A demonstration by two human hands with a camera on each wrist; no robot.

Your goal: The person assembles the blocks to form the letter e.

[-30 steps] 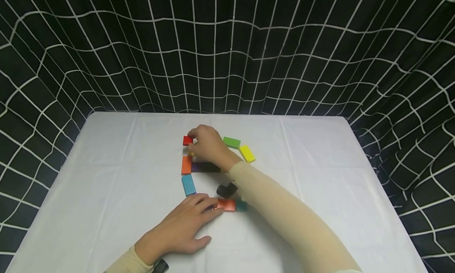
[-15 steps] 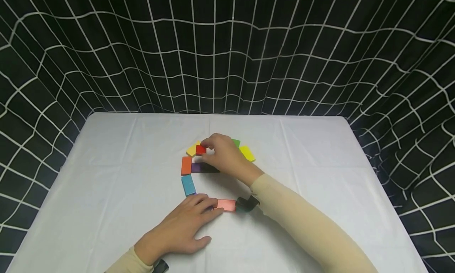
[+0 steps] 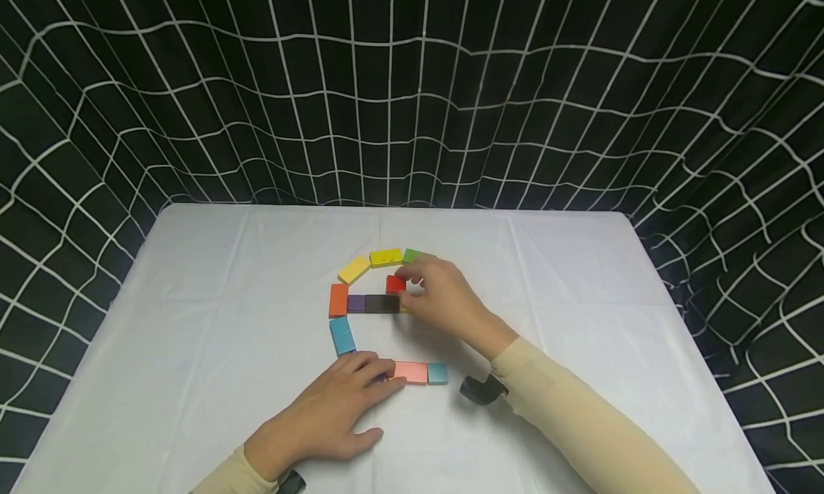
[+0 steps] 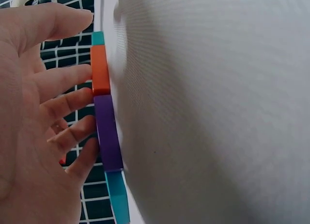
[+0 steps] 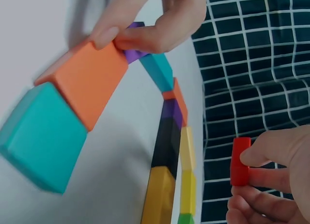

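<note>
My right hand [image 3: 450, 301] pinches a small red block [image 3: 395, 284] between thumb and fingers. In the right wrist view that red block [image 5: 240, 161] is held above the tabletop. Below it in the head view lies a row with a purple block [image 3: 356, 304], a black block [image 3: 383, 304] and a gold block [image 5: 159, 195] partly behind the hand. My left hand [image 3: 335, 401] lies low on the table, fingers extended, fingertips touching a salmon-orange block [image 3: 410, 372] and a purple block [image 4: 109, 132]. A teal block [image 3: 438, 373] adjoins the salmon-orange one.
An orange block [image 3: 338, 300] and a blue block [image 3: 342, 335] form the left side of the block outline. Pale yellow [image 3: 355, 269], bright yellow [image 3: 386, 258] and green [image 3: 415, 254] blocks curve along its top. White cloth [image 3: 193, 337] covers the table; a white net [image 3: 412, 94] surrounds it.
My right hand has carried the red block rightward and nearer, from the upper left of the outline to above the black block. The left hand has stayed in place.
</note>
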